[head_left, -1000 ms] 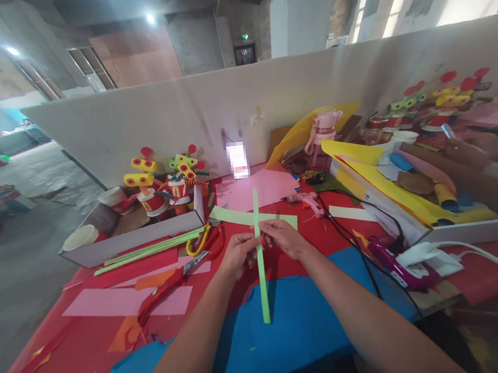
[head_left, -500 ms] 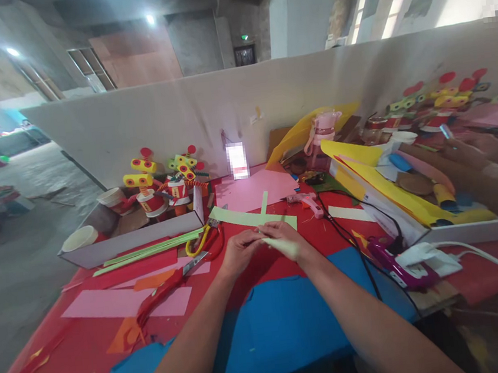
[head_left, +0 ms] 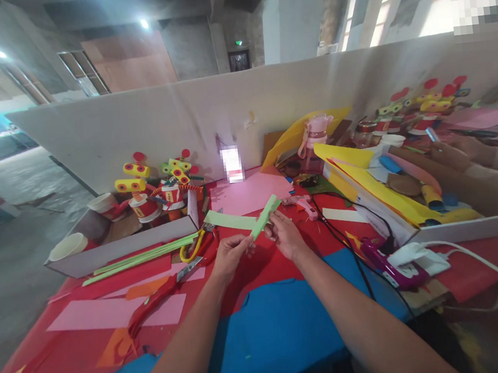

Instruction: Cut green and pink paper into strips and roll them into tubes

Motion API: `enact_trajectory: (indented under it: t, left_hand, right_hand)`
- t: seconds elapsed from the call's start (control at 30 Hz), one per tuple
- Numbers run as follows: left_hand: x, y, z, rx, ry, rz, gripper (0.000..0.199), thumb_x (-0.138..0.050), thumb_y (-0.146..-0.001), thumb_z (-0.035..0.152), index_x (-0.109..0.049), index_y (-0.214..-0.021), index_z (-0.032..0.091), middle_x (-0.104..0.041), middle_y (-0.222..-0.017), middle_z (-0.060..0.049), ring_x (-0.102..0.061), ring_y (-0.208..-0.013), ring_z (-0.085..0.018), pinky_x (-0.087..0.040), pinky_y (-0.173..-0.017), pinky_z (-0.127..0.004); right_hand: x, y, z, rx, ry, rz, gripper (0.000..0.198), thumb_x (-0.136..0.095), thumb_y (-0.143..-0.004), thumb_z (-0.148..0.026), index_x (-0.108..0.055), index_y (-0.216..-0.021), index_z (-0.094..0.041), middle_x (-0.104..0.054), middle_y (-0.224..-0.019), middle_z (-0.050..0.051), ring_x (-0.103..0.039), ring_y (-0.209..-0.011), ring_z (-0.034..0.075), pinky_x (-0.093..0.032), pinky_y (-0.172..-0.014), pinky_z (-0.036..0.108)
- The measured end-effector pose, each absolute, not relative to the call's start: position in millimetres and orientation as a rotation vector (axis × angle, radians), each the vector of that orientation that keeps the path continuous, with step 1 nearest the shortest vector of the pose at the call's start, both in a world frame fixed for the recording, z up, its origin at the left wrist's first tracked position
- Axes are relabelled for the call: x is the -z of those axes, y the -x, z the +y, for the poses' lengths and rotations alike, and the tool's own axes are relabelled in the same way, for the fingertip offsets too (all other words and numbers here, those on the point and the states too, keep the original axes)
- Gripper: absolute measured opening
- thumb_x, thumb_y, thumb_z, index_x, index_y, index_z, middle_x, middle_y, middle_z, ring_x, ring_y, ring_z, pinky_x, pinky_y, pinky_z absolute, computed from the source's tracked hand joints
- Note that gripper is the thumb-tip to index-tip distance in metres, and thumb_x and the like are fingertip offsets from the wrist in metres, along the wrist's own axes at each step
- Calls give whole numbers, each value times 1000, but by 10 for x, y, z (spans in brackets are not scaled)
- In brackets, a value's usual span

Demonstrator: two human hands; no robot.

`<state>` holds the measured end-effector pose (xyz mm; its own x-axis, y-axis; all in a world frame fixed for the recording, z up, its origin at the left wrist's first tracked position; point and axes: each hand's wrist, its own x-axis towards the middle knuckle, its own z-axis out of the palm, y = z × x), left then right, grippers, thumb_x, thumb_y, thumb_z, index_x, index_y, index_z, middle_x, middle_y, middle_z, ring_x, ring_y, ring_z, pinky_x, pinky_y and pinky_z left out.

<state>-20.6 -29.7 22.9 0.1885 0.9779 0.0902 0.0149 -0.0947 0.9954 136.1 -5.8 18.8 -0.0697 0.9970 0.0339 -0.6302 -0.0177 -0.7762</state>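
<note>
A light green paper strip (head_left: 264,217) slants up to the right between my two hands, above the red table surface. My left hand (head_left: 233,254) is closed and pinches its lower end. At the strip's right edge, my right hand (head_left: 286,233) grips it with bent fingers. Just behind lies another pale green strip (head_left: 228,219), partly covered by the held one. Yellow-handled scissors (head_left: 193,246) rest to the left of my left hand. A pink glue gun (head_left: 302,206) lies beyond my right hand, with its black cable trailing to the right.
Paper-cup figures (head_left: 145,208) stand in a white box (head_left: 122,247) at left. Red-handled scissors (head_left: 162,290) lie on pink paper (head_left: 76,316). Blue sheet (head_left: 285,325) covers the front. At right are a purple power strip (head_left: 393,263), cables and a box (head_left: 480,227); another person's hand (head_left: 454,153) is beyond.
The held green strip has turned, from pointing away with part under my right hand to slanting up right. My right hand has shifted slightly away from my left. The view has shifted slightly.
</note>
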Motion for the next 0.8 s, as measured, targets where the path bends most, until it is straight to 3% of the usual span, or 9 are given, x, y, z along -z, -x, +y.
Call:
enact_trajectory:
  t: [0.2,0.3,0.47,0.8]
  left_hand:
    - [-240,233,-281,-1067,-1452,1048,36,-68,-75,43,-64,-54,15,-61,-54,-3,-52,-54,-11,-41,-57,-24]
    - [-227,236,-272,-1058,-1469,1054,35,-68,-75,42,-64,-52,15,-62,-54,-3,-52,-54,-12,-42,-58,-24]
    - [-216,240,-269,-1039,-1463,1031,35,-67,-75,42,-66,-54,15,-62,-54,-4,-54,-55,-13,-43,-60,-25]
    - [-207,256,-264,-1003,-1502,1037,34,-66,-76,42,-67,-56,15,-64,-57,-5,-55,-58,-13,-43,-62,-25]
  right_hand:
    - [-195,-1398,-50,-1550,590,-708,32,-59,-81,-49,-62,-88,-19,-71,-87,4,-40,-42,5,-23,-36,18]
    - [-198,-1394,-53,-1575,559,-688,40,-56,-82,-57,-62,-90,-19,-71,-87,5,-42,-43,6,-24,-35,18]
    - [-208,-1365,-74,-1483,621,-762,37,-70,-73,-51,-61,-88,-19,-68,-86,2,-42,-44,4,-22,-34,16]
    - [-207,-1361,-84,-1410,663,-817,41,-68,-73,-57,-59,-85,-19,-63,-78,-1,-41,-41,3,-21,-32,15]
